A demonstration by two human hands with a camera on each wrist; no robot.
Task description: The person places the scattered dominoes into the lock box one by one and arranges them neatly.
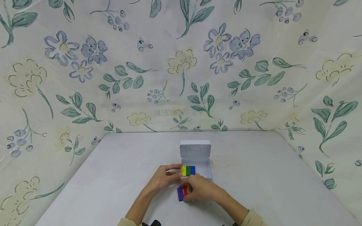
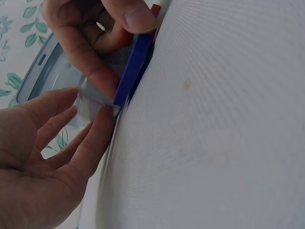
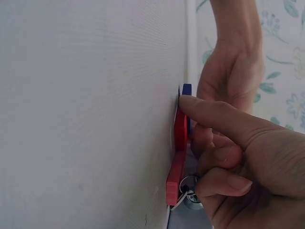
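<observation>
The right hand [image 1: 202,187] pinches a slim red block [image 1: 185,190] beside a purple block [image 1: 180,194]; the left hand [image 1: 162,178] is unclenched.

Blocks [image 1: 188,171] are yellow, green, blue, purple and red, the backdrop [image 1: 167,78] floral.

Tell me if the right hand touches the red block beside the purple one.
Touching: in the right wrist view, the right hand rests its thumb tip against the red block, without a gap.
</observation>
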